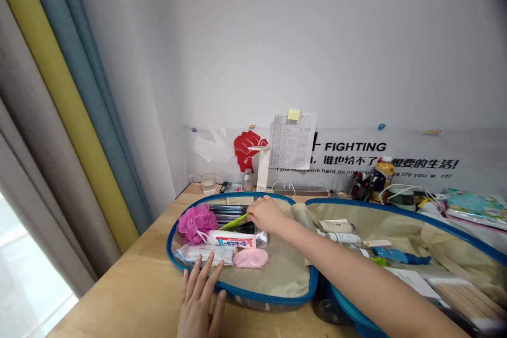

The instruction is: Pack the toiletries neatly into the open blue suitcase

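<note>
The right hand [266, 214] pinches a slim green item [236, 222] in the case [291, 281] (left hand [198, 298] splayed open).

Rough mesh pouf [197, 223], smooth plastic tube [230, 239], glossy plastic packet [188, 253], wooden table [130, 290]

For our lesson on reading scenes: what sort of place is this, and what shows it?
Probably a study corner, perhaps at home: a wooden desk, a slogan poster on the wall behind it, and curtains at the left.
</note>
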Motion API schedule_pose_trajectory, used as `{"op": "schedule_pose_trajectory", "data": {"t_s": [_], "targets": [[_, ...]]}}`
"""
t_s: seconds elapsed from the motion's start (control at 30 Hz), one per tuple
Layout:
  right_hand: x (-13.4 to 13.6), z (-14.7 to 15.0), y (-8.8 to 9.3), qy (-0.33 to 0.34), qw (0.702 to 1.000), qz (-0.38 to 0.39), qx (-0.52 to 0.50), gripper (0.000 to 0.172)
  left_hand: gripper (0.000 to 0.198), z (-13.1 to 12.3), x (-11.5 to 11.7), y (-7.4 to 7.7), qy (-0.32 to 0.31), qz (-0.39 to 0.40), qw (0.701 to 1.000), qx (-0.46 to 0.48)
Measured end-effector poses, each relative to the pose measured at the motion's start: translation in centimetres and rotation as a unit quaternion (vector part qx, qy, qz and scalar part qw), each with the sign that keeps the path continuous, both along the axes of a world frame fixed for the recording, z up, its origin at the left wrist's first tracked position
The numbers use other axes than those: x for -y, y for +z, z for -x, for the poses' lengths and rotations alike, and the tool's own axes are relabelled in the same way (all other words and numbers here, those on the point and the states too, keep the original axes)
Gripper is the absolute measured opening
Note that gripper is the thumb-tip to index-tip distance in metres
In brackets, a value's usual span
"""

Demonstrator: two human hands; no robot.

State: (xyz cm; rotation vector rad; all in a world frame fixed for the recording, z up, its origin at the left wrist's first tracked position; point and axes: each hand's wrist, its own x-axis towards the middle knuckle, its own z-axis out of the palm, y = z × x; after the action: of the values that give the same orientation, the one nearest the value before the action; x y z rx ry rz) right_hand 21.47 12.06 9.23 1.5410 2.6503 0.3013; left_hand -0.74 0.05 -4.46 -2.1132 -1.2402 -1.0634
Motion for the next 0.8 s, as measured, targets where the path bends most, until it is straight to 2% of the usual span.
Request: {"op": "schedule_pose_trajectory", "data": {"t_s": [0.23,0.57,0.8], "targets": [[-1.5,1.2,-1.2,-0.013,0.999,0.037,0.004,0.032,0.052,0.2,-0.2,-0.2,0.003,-0.003,1.000,-0.013],[-2.0,1.2,-2.5,-0.053,0.998,0.037,-0.028,0.034,0.058,1.2,-0.6,-1.8,0.024,0.026,0.999,-0.033],[-1.5,0.9,-2.7,-0.048,0.997,0.053,-0.039,0.033,0.057,0.8,-0.5,-1.2,0.013,0.006,1.000,-0.017]]}}
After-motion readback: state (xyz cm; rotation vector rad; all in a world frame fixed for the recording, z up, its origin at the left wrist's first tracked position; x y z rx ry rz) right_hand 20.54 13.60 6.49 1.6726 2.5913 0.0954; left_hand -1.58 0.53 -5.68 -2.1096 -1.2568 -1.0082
